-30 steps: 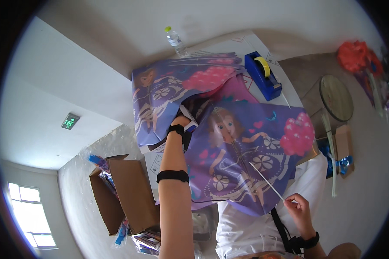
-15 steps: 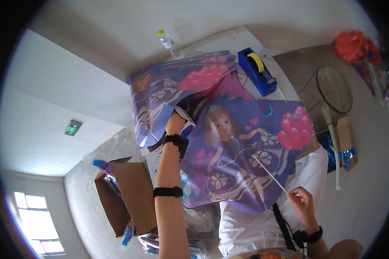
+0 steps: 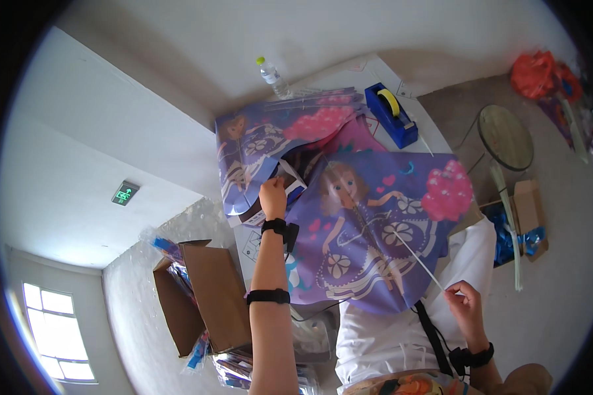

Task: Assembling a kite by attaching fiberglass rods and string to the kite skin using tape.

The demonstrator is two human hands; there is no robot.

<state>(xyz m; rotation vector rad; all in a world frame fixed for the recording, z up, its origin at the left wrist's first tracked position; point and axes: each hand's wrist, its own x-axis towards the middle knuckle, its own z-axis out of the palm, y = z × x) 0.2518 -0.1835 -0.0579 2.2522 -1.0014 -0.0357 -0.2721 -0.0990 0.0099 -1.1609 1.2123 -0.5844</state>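
A purple plastic sheet (image 3: pixel 349 243), printed with a cartoon figure in a patterned dress and pink balloons, spreads over the near side of the table and onto my lap. My right hand (image 3: pixel 465 308) pinches the near end of a thin white rod (image 3: pixel 420 261), whose far end rests over the sheet's print. Left of that sheet, the curled fingers of my left hand (image 3: pixel 272 197) are at a small open box (image 3: pixel 291 172); whatever lies between the fingertips is too small to make out. Beyond it lies a stack of similar purple sheets (image 3: pixel 263 138).
A blue tape dispenser (image 3: pixel 392 118) with yellow tape stands on the white tabletop (image 3: pixel 369 69), right of a clear bottle (image 3: pixel 271 76). Left and below is a cardboard box (image 3: pixel 221 296) of packaged items. To the right are a round stool (image 3: pixel 505 137) and another carton (image 3: pixel 530 210).
My left hand has drawn back slightly from inside the small box, so more of its fingers and the box show. My right hand still holds the rod. The whole view has shifted a little.
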